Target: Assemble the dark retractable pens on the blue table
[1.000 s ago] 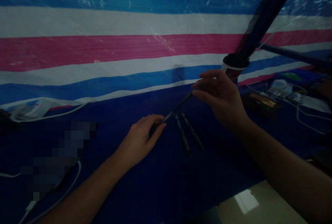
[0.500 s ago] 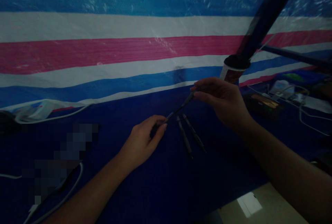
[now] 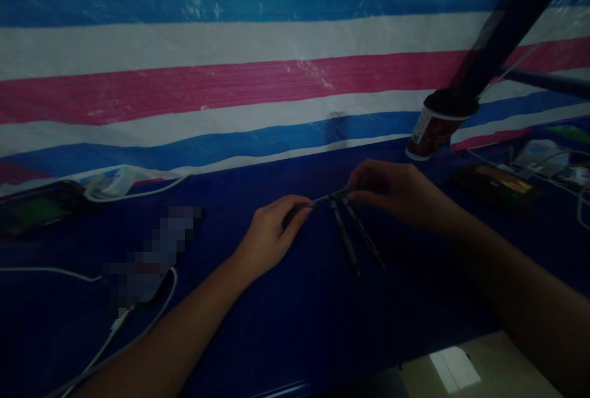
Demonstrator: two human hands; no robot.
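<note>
Fingers of the left hand (image 3: 270, 229) and right hand (image 3: 405, 192), nearly closed, pinch opposite ends of a slim, dark, pen-shaped rod (image 3: 321, 199) towards the back edge of the blue desk (image 3: 286, 324), by two dark pens (image 3: 346, 239), and it should be light, stiff, smooth, best held near its ends.

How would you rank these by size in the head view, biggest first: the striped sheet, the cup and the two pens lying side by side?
1. Striped sheet
2. Cup
3. Left pen and right pen: too alike to rank
</note>
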